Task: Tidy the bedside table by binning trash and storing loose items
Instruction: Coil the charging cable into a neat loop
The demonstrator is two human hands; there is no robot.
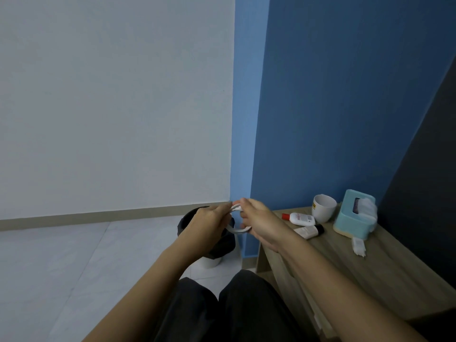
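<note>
Both my hands hold a white cable (pixel 239 230) looped between them, in the air over the floor just left of the wooden bedside table (pixel 385 272). My left hand (pixel 208 224) pinches one end near the top. My right hand (pixel 261 222) grips the loop from the other side. Behind my left hand stands a bin (pixel 222 245) lined with a black bag. On the table lie a white bottle with a red cap (pixel 299 218), a beige tube with a black cap (pixel 309 231) and a small white packet (pixel 359 246).
A white mug (pixel 323 208) and a light blue tissue box (pixel 354 213) stand at the table's back by the blue wall. A dark panel rises at the right edge. Pale floor tiles spread to the left. My dark-trousered knees (pixel 222 307) are below.
</note>
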